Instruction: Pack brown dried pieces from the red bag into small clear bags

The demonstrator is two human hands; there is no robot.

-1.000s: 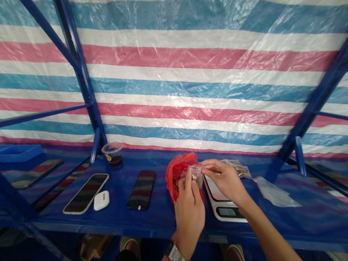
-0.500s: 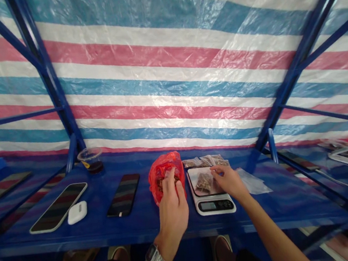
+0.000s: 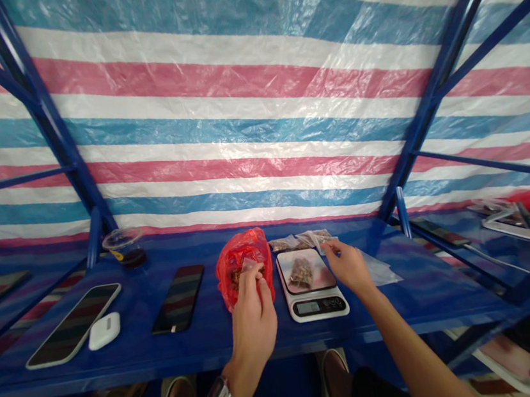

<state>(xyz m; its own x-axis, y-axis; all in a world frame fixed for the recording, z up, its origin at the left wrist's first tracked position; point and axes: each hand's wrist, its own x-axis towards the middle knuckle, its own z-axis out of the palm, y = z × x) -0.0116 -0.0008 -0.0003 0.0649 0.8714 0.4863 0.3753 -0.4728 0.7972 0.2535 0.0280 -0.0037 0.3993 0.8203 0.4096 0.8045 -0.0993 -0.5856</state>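
Filled packet [image 3: 302,272] lies on scale [image 3: 319,304]. Left hand [image 3: 254,312], left of scale, narrow over red bag [image 3: 227,264]; right hand [image 3: 350,265], right of scale, narrow. Either's hold: cannot tell. Best keep fingers off scale.

A blue shelf [image 3: 315,333] is framed by blue bars [image 3: 445,70]. Behind it, a shiny sheet [image 3: 237,131] is striped red, white and blue.

Scale [image 3: 320,308], one; filled sachet [image 3: 300,273] on it, one; red bag [image 3: 244,245], one; phones [image 3: 179,299] nearest it, two; white case [image 3: 104,331], one; cup [image 3: 132,258], one.
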